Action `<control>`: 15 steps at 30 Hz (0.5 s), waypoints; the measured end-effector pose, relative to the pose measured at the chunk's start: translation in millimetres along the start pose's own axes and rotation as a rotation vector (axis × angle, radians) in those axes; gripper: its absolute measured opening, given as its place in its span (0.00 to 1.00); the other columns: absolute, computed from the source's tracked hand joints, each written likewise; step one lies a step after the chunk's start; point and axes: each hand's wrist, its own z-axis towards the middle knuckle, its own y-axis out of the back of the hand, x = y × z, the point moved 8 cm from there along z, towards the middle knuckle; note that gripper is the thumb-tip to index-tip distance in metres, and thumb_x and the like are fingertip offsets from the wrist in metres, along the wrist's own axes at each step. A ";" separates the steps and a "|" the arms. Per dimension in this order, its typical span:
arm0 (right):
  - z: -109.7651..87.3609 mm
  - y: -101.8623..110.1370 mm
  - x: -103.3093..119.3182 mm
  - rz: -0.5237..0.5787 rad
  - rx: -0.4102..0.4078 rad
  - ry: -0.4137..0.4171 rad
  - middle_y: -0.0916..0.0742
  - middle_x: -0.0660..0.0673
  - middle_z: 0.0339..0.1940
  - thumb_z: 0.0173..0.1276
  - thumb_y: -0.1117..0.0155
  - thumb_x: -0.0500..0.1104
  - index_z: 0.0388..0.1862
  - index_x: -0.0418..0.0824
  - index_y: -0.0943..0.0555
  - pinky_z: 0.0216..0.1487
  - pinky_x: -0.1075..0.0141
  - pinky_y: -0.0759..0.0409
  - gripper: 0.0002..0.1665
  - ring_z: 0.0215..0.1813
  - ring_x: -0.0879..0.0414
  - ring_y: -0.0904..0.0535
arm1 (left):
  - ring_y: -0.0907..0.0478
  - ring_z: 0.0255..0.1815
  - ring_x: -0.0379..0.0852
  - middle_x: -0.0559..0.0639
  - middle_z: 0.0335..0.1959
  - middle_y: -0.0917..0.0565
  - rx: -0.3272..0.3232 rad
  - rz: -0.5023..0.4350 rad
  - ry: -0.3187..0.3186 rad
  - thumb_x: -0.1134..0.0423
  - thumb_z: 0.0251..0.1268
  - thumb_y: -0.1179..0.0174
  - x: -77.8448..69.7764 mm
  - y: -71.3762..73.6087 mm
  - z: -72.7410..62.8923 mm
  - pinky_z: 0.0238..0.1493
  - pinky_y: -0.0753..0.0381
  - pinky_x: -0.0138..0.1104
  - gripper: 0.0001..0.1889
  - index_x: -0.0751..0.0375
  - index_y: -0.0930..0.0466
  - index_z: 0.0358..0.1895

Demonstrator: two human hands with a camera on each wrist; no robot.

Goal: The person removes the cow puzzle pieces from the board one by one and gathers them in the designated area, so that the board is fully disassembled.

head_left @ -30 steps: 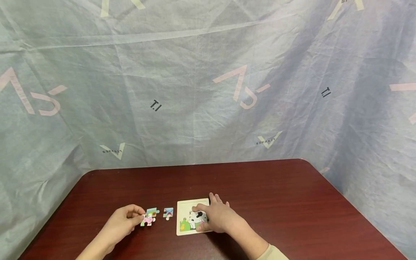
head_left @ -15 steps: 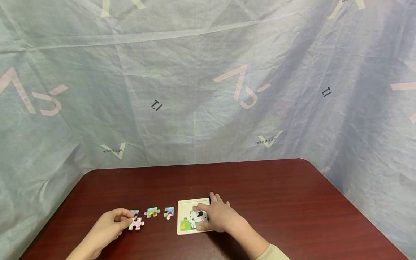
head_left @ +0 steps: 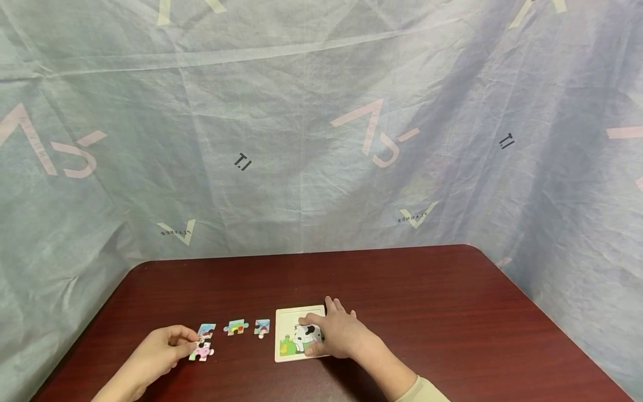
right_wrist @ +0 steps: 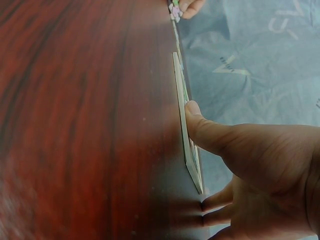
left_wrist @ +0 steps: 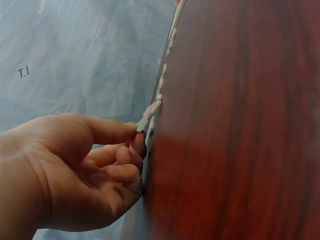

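Observation:
Between thumb and fingertips, my left hand (head_left: pixel 158 352) pinches a jigsaw piece (head_left: pixel 202 352) with a pink and green picture. In the left wrist view that piece is tilted, its far end close over the table. Just behind it lies a blue-topped jigsaw piece (head_left: pixel 207 328), partly covered in the head view. My right hand (head_left: pixel 341 333) rests on the right side of a pale puzzle board (head_left: pixel 288 316), thumb and forefinger spread over it and the other fingers past its edge. A cow picture (head_left: pixel 304 331) and a green corner with a yellow figure show on the board.
Two more jigsaw pieces lie in a row left of the board: a colourful one (head_left: pixel 236 327) and a blue one (head_left: pixel 262 328). The reddish-brown table (head_left: pixel 402 301) has rounded far corners, and a grey printed cloth (head_left: pixel 301 167) hangs behind it.
My left hand has moved left with the pink jigsaw piece, from in front of the colourful piece to in front of the blue-topped one. The right hand stays on the board.

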 end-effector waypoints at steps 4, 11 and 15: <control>-0.2 0.7 0.5 0.005 -0.014 0.005 0.35 0.25 0.74 0.57 0.26 0.63 0.67 0.61 0.23 0.60 0.29 0.33 0.38 0.75 0.29 0.39 | 0.31 0.23 0.43 0.51 0.30 0.22 0.012 -0.006 0.003 0.69 0.67 0.37 0.0 0.8 -0.5 0.20 0.32 0.30 0.08 0.67 0.19 0.46; -1.1 2.5 1.9 0.015 -0.030 0.013 0.34 0.25 0.74 0.57 0.25 0.62 0.67 0.57 0.25 0.60 0.28 0.33 0.39 0.74 0.28 0.39 | 0.29 0.23 0.43 0.50 0.30 0.21 0.011 -0.016 0.012 0.69 0.64 0.34 0.9 1.4 -0.9 0.19 0.32 0.29 0.07 0.67 0.18 0.44; -1.1 2.1 1.0 0.011 -0.041 0.004 0.33 0.24 0.73 0.56 0.24 0.62 0.67 0.52 0.27 0.60 0.29 0.33 0.42 0.74 0.28 0.38 | 0.29 0.23 0.44 0.51 0.29 0.21 0.024 -0.025 0.009 0.69 0.64 0.33 1.6 1.7 -0.4 0.18 0.33 0.29 0.08 0.67 0.18 0.44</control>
